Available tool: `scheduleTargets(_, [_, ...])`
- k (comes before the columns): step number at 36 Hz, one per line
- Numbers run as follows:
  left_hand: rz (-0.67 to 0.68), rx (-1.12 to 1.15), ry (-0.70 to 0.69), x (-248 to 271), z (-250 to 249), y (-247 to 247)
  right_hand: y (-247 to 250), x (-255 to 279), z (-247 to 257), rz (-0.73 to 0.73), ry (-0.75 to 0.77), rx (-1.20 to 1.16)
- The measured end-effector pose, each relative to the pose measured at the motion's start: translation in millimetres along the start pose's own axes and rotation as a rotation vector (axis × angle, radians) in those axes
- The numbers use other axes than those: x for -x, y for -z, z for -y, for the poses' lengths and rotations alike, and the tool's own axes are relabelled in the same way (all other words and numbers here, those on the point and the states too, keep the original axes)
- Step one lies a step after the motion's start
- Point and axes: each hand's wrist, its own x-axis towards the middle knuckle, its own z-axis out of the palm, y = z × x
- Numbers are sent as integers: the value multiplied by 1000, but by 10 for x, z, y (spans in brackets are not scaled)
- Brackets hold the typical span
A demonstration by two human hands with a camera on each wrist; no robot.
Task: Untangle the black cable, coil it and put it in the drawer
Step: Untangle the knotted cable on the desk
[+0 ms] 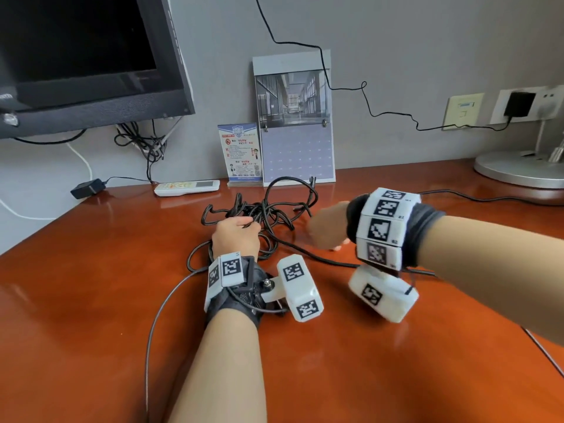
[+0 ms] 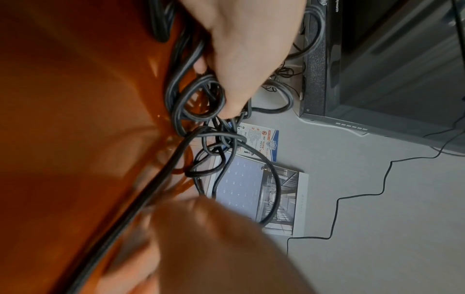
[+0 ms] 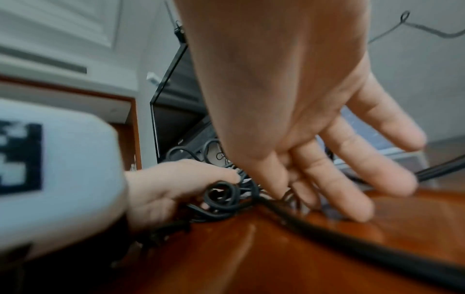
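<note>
Head view: thin black rubber cable (image 1: 262,215) still a knotted heap on glossy reddish-brown wooden desk (image 1: 91,285) — untangling barely begun. Left hand (image 1: 236,235) gripping loops; right hand (image 3: 314,139) spread, fingertips near the strand. Coiling and stowing left — no drawer visible.

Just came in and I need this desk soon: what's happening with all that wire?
A person is sorting out a tangled black cable on the wooden desk. Their left hand grips a bunch of its loops; the right hand hovers beside the tangle with fingers spread, gripping nothing. The cable is knotted and uncoiled, and no drawer is in view.
</note>
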Motion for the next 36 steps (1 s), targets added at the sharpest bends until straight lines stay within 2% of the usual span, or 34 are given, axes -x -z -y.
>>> scheduleTargets(3, [10, 17, 1, 13, -6, 0, 111, -221, 148, -109, 76, -147])
scheduleTargets(5, [5, 22, 0, 13, -3, -6, 147, -320, 190, -131, 75, -226])
scheduleTargets(8, [-12, 22, -1, 4, 8, -11, 159, -352, 223, -58, 52, -191])
scheduleTargets(13, [-35, 6, 30, -10, 5, -16, 74, -289, 111, -29, 164, -167])
scheduleTargets(16, [-34, 14, 30, -13, -2, -14, -3, -187, 16, 26, 190, -242])
scheduleTargets(22, [-39, 11, 27, -11, 5, -6, -146, 58, -70, 141, 247, -157])
scheduleTargets(29, [-33, 24, 19, 20, -13, 17, -126, 158, -163, 253, 133, -114])
scheduleTargets(31, [-40, 24, 24, 18, -11, 14, -66, 132, -164, 273, 81, -185])
scheduleTargets(33, [-39, 22, 24, 15, -6, 16, -13, 49, -125, 200, 44, -286])
scheduleTargets(36, [-32, 29, 20, 25, -8, 19, 15, -140, 31, -4, 42, -352])
